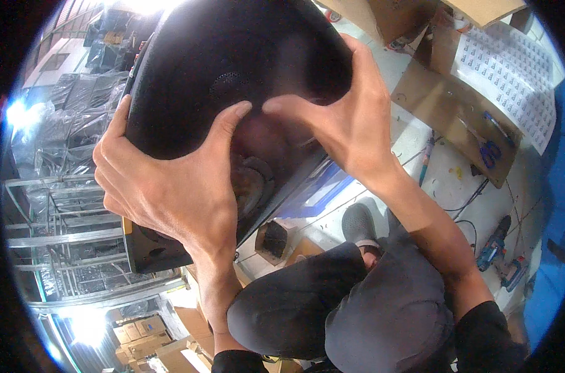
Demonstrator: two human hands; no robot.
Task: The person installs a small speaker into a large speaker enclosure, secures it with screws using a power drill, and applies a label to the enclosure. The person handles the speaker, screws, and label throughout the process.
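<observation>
Both hands are at a large black panel with rounded edges, which looks like a speaker grille [232, 56] with a small patch of perforations showing. My left hand [170, 180] grips its left edge, fingers curled over the side and thumb on the near rim. On the right edge my right hand [350, 118] holds it the same way, the two thumbs pointing at each other, slightly apart. Beneath lies a dark, glossy speaker cabinet [295, 165] with a round shape like a cone. Whether the panel is fixed to the cabinet is hidden.
At right on the white floor lie a cordless drill [496, 252], scissors [486, 149] on cardboard [444, 102], and a printed white sheet [509, 68]. Metal racks [77, 193] with plastic-wrapped items stand left. Cardboard boxes [142, 336] are stacked lower left. My knees are close below.
</observation>
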